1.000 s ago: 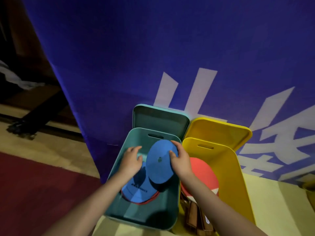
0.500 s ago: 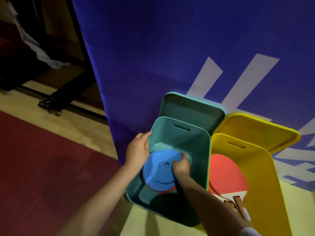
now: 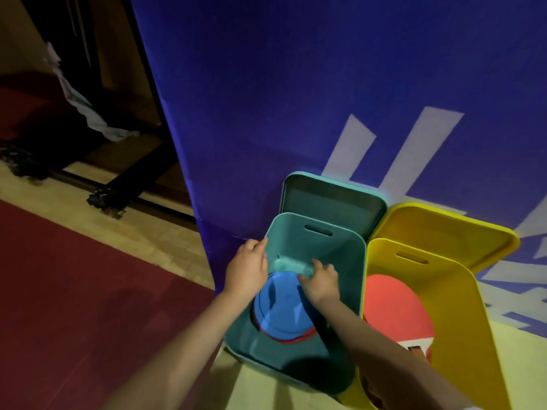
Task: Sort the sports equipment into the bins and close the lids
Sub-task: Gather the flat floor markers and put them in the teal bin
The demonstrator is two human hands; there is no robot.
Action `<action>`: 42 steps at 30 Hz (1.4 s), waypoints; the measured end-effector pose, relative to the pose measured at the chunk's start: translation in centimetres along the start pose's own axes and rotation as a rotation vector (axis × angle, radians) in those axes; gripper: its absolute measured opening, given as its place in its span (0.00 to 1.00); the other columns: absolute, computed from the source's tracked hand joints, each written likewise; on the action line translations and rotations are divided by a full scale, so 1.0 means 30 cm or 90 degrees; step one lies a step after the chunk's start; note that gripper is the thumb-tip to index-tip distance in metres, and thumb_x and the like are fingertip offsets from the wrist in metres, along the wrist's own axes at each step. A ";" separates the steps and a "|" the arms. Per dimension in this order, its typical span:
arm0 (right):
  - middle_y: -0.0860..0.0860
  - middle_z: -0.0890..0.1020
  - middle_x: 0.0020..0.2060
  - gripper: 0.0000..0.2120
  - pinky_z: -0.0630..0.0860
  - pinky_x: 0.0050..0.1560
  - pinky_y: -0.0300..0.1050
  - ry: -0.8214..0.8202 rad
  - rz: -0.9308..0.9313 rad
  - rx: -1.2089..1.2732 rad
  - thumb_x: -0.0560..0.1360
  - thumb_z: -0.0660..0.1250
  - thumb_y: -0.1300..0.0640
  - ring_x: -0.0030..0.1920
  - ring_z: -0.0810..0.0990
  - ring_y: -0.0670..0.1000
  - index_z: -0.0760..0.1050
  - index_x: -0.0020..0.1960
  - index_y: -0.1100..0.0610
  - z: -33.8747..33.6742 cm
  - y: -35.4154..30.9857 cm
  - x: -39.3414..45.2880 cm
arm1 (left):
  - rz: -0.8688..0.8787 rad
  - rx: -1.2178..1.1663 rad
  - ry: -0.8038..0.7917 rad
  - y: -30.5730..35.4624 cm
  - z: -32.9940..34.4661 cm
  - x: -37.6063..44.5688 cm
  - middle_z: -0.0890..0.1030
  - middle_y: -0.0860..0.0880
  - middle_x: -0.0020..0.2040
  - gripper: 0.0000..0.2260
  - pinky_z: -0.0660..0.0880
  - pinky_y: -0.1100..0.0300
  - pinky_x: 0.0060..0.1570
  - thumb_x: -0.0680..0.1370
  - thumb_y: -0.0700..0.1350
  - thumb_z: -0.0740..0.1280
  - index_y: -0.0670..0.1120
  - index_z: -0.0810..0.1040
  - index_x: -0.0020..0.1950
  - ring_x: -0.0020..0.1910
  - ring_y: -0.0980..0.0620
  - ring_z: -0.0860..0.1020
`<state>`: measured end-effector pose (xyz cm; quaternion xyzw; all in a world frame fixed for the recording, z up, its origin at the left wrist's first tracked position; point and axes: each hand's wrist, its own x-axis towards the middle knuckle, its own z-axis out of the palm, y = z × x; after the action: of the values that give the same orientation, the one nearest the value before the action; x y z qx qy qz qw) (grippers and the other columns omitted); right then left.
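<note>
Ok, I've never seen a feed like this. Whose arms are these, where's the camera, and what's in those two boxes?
No machine here: these are a person's bare arms, filmed by one wide-angle camera worn on their head, looking down. On the floor, against a blue banner, stand a teal bin and a yellow bin, both with lids open and leaning back. The teal bin holds blue discs stacked on a red one. The yellow bin holds a red table tennis bat. The left hand rests at the teal bin's rim beside the discs; the right hand reaches inside, fingers on the discs' far edge. Neither clearly grips anything.
</note>
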<state>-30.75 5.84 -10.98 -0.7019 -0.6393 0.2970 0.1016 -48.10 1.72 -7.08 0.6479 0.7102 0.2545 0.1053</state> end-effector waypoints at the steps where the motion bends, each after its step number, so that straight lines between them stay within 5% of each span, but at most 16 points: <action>1: 0.60 0.68 0.63 0.28 0.63 0.68 0.48 0.017 -0.039 0.042 0.76 0.65 0.49 0.67 0.66 0.60 0.64 0.72 0.57 -0.043 -0.008 -0.017 | 0.006 0.016 0.005 0.007 -0.007 -0.003 0.75 0.44 0.59 0.19 0.76 0.47 0.52 0.78 0.41 0.61 0.41 0.72 0.69 0.56 0.43 0.74; 5: 0.54 0.74 0.49 0.20 0.68 0.54 0.39 0.114 -0.190 0.150 0.75 0.68 0.55 0.50 0.74 0.51 0.73 0.65 0.56 -0.238 0.034 -0.131 | 0.033 0.073 0.045 0.058 -0.026 -0.019 0.76 0.42 0.58 0.16 0.76 0.46 0.52 0.76 0.43 0.66 0.41 0.77 0.63 0.57 0.39 0.74; 9: 0.53 0.77 0.44 0.13 0.69 0.47 0.37 0.230 -0.224 0.286 0.74 0.68 0.60 0.43 0.75 0.45 0.77 0.58 0.52 -0.408 0.197 -0.248 | 0.089 -0.028 0.054 0.283 -0.024 -0.071 0.77 0.43 0.57 0.18 0.72 0.49 0.56 0.76 0.49 0.59 0.44 0.78 0.62 0.56 0.41 0.74; 14: 0.53 0.78 0.44 0.10 0.69 0.44 0.27 0.340 -0.132 0.411 0.76 0.66 0.63 0.44 0.76 0.46 0.77 0.56 0.54 -0.551 0.480 -0.407 | 0.186 -0.185 -0.056 0.657 0.080 -0.188 0.77 0.46 0.56 0.15 0.70 0.53 0.60 0.76 0.47 0.60 0.48 0.79 0.60 0.57 0.45 0.75; 26: 0.49 0.76 0.39 0.09 0.70 0.34 0.34 0.369 0.144 0.401 0.78 0.63 0.59 0.39 0.75 0.47 0.75 0.58 0.51 -0.744 1.449 -0.789 | 0.269 -0.238 -0.312 1.449 0.608 -0.642 0.75 0.54 0.59 0.13 0.73 0.61 0.54 0.80 0.44 0.60 0.52 0.76 0.63 0.54 0.55 0.76; 37: 0.53 0.77 0.34 0.17 0.67 0.36 0.46 0.322 0.362 0.288 0.78 0.61 0.60 0.35 0.75 0.53 0.71 0.66 0.60 -0.960 2.412 -1.079 | 0.176 -0.144 -0.494 2.037 1.219 -1.118 0.76 0.48 0.60 0.16 0.73 0.58 0.56 0.77 0.44 0.61 0.49 0.75 0.64 0.56 0.50 0.77; 42: 0.66 0.75 0.58 0.21 0.70 0.57 0.56 0.360 0.532 0.168 0.75 0.65 0.55 0.57 0.74 0.65 0.70 0.65 0.64 -1.074 2.759 -1.135 | 0.124 -0.007 -0.545 2.222 1.415 -1.274 0.68 0.48 0.68 0.24 0.70 0.54 0.60 0.77 0.57 0.61 0.49 0.67 0.71 0.68 0.47 0.65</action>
<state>55.97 -32.52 -18.58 -0.9311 -0.2095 0.1892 0.2309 35.30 -23.88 -16.78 0.7585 0.5366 -0.0248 0.3691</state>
